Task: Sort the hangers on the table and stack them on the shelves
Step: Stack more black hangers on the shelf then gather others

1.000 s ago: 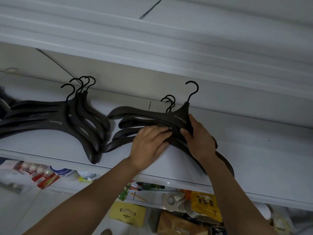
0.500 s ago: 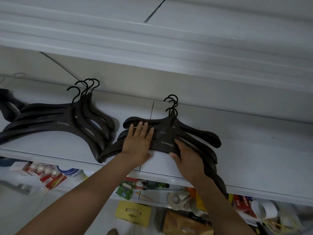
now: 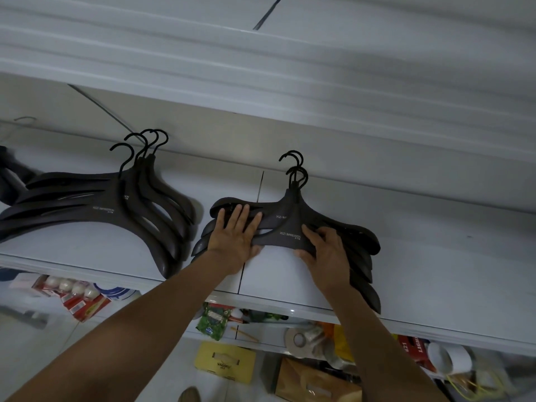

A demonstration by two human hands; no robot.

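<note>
On the white shelf [image 3: 435,271], I see my left hand [image 3: 235,239] lying flat, fingers straight, across the left arms of the right stack of black hangers [image 3: 359,242]. My right hand [image 3: 327,253] grips the top hanger [image 3: 285,237], thumb under its near edge. A second hanger stack [image 3: 101,210] lies just beside it, to the left.

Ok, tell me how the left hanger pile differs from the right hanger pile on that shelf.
Hands: the left hanger pile lies untouched; on the right hanger pile the left hand rests flat and the right hand grips it.
Hooks: the left hanger pile's fan apart; the right hanger pile's bunch closer.
Shared: dark hangers with black hooks, lying flat on the white shelf, hooks towards the back.
</note>
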